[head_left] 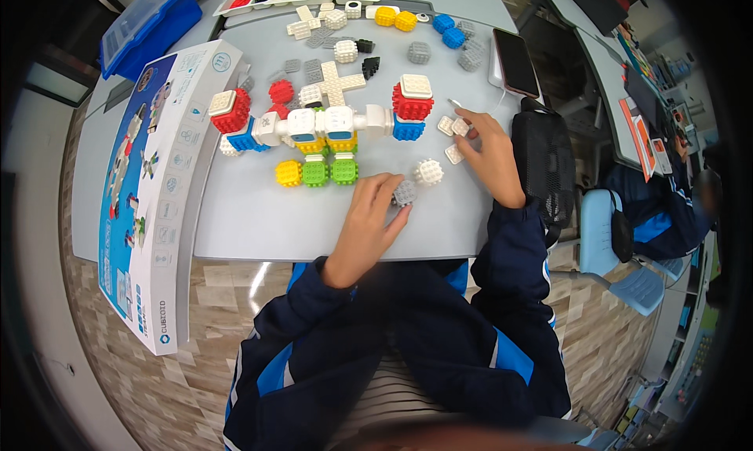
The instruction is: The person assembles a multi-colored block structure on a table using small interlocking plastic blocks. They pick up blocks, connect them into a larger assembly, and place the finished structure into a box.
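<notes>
My left hand is closed on a grey studded cube block, held between thumb and fingers near the table's front edge. Just beyond it lies a white studded block. My right hand curls thumb and index finger around a small white square piece on the table. Another white piece lies beside it, and a flat white square lies under the thumb. Ahead of my hands stands a built block figure with red and blue arms, white middle blocks, and yellow and green blocks below.
A large product box stands along the left side, near a blue bin. Loose blocks, including a white cross-shaped plate, lie beyond the figure. At right are a phone and a black mesh case. Another person sits farther right.
</notes>
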The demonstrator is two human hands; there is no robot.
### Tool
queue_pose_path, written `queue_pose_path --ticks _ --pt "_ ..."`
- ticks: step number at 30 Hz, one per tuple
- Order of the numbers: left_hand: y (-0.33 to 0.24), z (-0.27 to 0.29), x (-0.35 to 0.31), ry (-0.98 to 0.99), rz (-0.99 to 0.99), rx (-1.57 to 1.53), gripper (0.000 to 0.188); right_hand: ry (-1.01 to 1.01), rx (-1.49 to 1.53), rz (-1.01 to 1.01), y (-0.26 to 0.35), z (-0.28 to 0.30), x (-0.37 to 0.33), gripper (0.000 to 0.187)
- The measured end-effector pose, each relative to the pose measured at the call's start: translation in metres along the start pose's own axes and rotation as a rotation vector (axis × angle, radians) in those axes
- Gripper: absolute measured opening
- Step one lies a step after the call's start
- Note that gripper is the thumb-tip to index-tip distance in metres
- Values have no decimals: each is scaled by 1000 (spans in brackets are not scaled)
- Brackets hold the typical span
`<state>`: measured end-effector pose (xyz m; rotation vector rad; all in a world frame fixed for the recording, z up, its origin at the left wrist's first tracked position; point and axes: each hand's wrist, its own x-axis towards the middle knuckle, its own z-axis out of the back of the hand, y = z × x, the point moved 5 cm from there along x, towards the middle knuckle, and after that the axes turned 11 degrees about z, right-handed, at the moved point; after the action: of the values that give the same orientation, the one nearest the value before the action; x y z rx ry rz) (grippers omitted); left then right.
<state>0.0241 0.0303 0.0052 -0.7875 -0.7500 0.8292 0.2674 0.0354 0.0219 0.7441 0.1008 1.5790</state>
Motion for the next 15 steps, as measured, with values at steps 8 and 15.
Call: queue_pose_path --ticks 8,15 --pt "2 3 -1 -17 -19 -34 48 -68 -77 154 21 16 15 33" --pt "2 2 -2 -10 -42 -15 49 8 -50 284 25 12 96 24"
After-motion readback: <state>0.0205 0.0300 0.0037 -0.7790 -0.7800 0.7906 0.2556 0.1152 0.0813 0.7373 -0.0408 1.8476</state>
